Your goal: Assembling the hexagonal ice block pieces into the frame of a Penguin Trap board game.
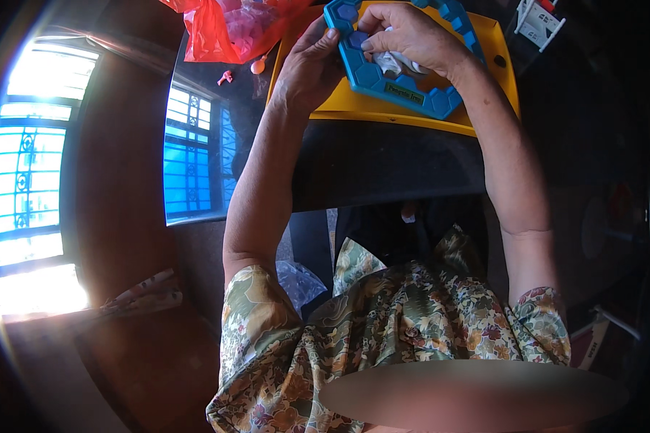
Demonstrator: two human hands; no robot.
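A blue plastic game frame (370,75) with hexagon-shaped recesses is held tilted at the top of the view. My left hand (312,65) grips its left side, thumb on the rim and fingers underneath. My right hand (415,37) reaches inside the frame with a crumpled white cloth or tissue (393,63) bunched under its fingers. Its fingertips are pinched together close to the frame's inner left edge. Below the frame lies a yellow plastic tray (504,86), partly covered by the frame and my right arm.
A red plastic bag (227,32) with pinkish contents sits left of the tray. Near it lie a small pink piece (226,77) and a pale orange ball (258,66). A small white slatted object (539,25) stands at the far right. The dark glossy table (383,166) reflects a window.
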